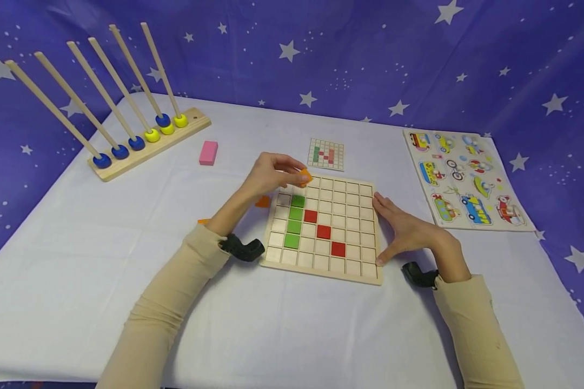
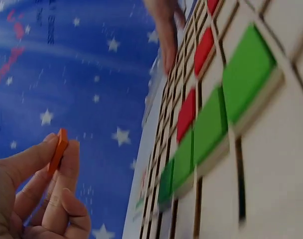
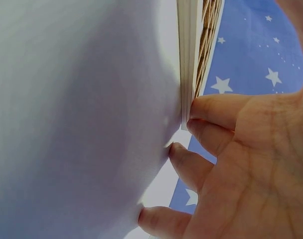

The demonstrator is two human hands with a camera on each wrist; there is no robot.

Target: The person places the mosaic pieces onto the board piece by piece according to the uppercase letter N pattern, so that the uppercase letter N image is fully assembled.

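Observation:
My left hand (image 1: 271, 174) pinches an orange tile (image 2: 59, 149) between thumb and fingers, above the far left corner of a wooden grid board (image 1: 321, 274). In the board's cells lie a column of several green tiles (image 1: 294, 227) and a diagonal of three red tiles (image 1: 323, 232). Along the board's right edge my right hand (image 1: 409, 229) is spread, its fingertips touching the rim; it holds no tile. In the right wrist view those fingers (image 3: 216, 112) meet the board's side (image 3: 186, 59).
Beyond the board lies a small pattern card (image 1: 326, 154). A loose orange tile (image 1: 263, 201) is left of the board, another partly behind my wrist. Also on the table are a pink block (image 1: 208, 153), a bead abacus (image 1: 151, 154) and a vehicle picture puzzle (image 1: 467, 178).

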